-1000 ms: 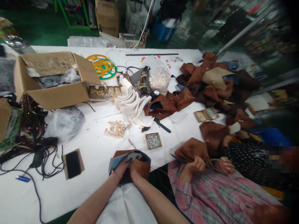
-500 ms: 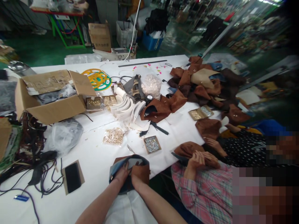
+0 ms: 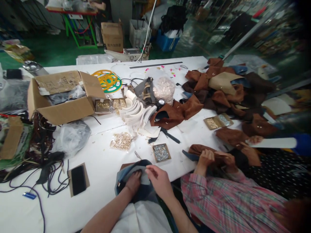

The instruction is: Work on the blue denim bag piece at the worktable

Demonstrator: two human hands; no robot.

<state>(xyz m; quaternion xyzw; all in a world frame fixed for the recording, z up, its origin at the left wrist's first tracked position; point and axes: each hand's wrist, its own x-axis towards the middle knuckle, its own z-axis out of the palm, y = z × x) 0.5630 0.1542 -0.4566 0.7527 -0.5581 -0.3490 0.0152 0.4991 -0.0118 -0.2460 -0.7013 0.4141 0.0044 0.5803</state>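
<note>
A brown bag with a blue-grey inside [image 3: 121, 178] lies at the table's front edge, close against my body, its mouth facing up. My left hand [image 3: 133, 183] reaches into it, fingers bent against the pale inner panel and gripping the bag. Over the right rim, my right hand [image 3: 160, 181] is closed in a pinch; what sits between thumb and forefinger is too small to make out. Just beyond the bag lie a small metal tool [image 3: 137, 155] and a cardboard tray of silvery studs [image 3: 161, 152]. A clear bag of gold-coloured studs [image 3: 121, 141] is farther left.
To the right, a co-worker in a plaid sleeve [image 3: 204, 181] handles another brown bag [image 3: 198, 149]. Brown pieces [image 3: 225, 81] are piled at the far right. White curved strips [image 3: 136, 110] occupy the middle. At left are an open carton [image 3: 65, 111], cables [image 3: 53, 178] and a phone [image 3: 78, 180].
My right hand has come up out of the bag to its right rim, while my left hand stays inside. The bag's blue-grey inside shows more. The whole view has shifted slightly.
</note>
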